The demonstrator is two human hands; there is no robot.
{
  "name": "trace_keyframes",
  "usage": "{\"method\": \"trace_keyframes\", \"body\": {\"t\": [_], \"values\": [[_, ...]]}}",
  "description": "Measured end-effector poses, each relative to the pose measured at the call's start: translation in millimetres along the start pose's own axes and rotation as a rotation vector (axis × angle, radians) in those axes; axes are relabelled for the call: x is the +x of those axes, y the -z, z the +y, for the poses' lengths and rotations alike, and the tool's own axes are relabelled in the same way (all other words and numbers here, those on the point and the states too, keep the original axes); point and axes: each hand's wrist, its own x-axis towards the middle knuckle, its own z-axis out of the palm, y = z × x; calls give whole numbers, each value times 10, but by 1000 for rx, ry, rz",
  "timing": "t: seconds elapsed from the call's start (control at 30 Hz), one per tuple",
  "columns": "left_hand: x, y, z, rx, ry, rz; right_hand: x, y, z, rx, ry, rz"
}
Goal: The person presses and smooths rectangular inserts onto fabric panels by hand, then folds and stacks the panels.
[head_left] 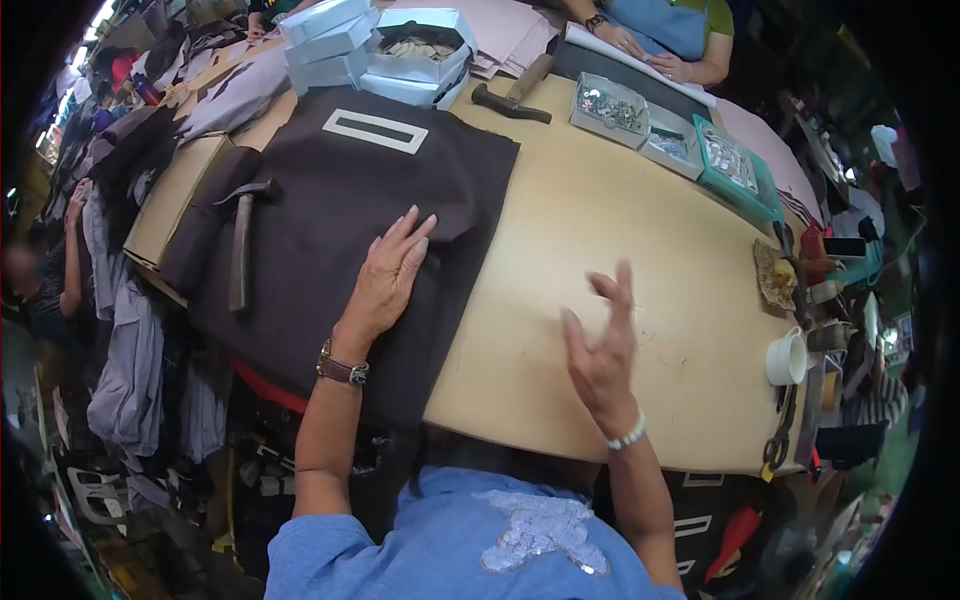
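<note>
Dark cloth (330, 230) lies spread over the left part of the wooden table (540, 230) and hangs past its front edge. My left hand (393, 265) rests flat on this cloth near its right side, fingers stretched out and holding nothing. Above the bare wood to the right, my right hand (605, 350) is raised with fingers apart, slightly blurred and with nothing in it. A hammer (240, 240) lies on the cloth left of my left hand. Farther up the cloth is a white rectangular frame (375, 131) with a long slot.
At the back lie a second hammer (513, 95), white boxes (415, 85) and trays of small metal parts (610, 105). A teal tray (740, 165) sits at the right. Along the right edge are a white cup (786, 358) and scissors (777, 445). Another person's hands (650, 55) are across the table.
</note>
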Motion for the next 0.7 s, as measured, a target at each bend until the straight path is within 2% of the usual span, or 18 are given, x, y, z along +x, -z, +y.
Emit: {"method": "trace_keyframes", "body": {"t": [0.03,0.1,0.17,0.23,0.27,0.37,0.43,0.5,0.6,0.7], "values": [[1,29,1,-117,8,31,133,-168,-116,193,-130,-92],[-9,28,7,-27,-25,29,451,-439,-424,541,-380,-236],[-33,67,53,154,-65,3,700,-790,-520,618,-467,-225],[-56,179,159,419,-109,-55,796,-1292,-287,467,-390,-95],[-49,277,152,526,-91,-41,823,-1320,-290,480,-427,-113],[51,779,-48,728,75,174,867,-1321,-248,528,-534,-153],[38,1030,-579,1016,204,397,833,-1285,-246,585,-598,-162],[-61,1218,-1185,991,357,360,791,-1398,-155,528,-503,-145],[-72,1222,-1271,1028,506,398,796,-1477,-93,397,-340,-91],[-24,1373,-1252,890,518,362,854,-1414,-102,357,-368,-122]]}}
